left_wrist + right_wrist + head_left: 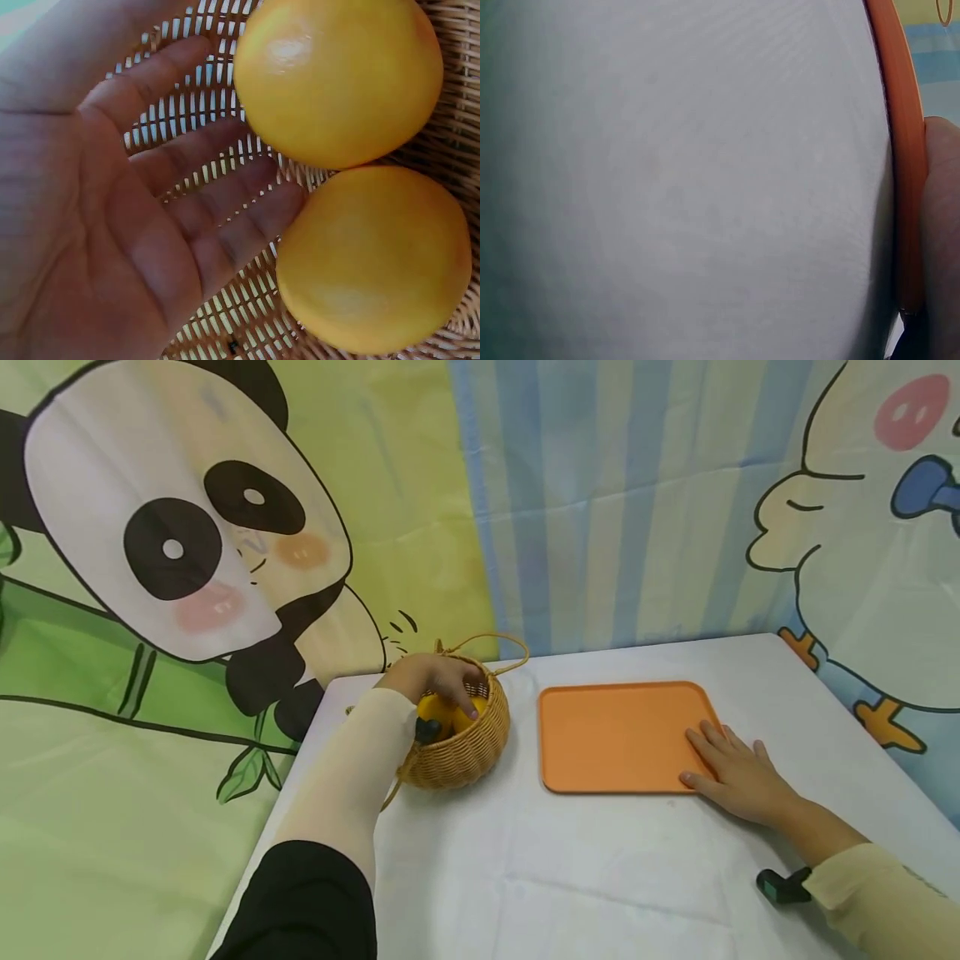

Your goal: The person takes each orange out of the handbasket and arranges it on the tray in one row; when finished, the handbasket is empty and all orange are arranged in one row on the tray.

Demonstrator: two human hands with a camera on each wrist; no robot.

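My left hand [441, 675] reaches over the rim into a round wicker basket [461, 762]. Two round yellow-orange fruits, which look like oranges, lie inside: an upper orange [337, 82] and a lower orange [375, 259] in the left wrist view. Beside them the left fingers are extended, fingertips close to or touching the fruit, none gripped. My right hand [738, 777] rests with spread fingers on the right edge of a flat orange tray [615, 739]. In the right wrist view only part of that hand shows, against the tray's rim [906, 165].
The basket's thin handle [487, 637] arches up at the back. A white cloth covers the table [570, 877]. Behind it hangs a printed curtain [585, 493] with a panda and stripes. A small dark device [782, 887] sits by the right wrist.
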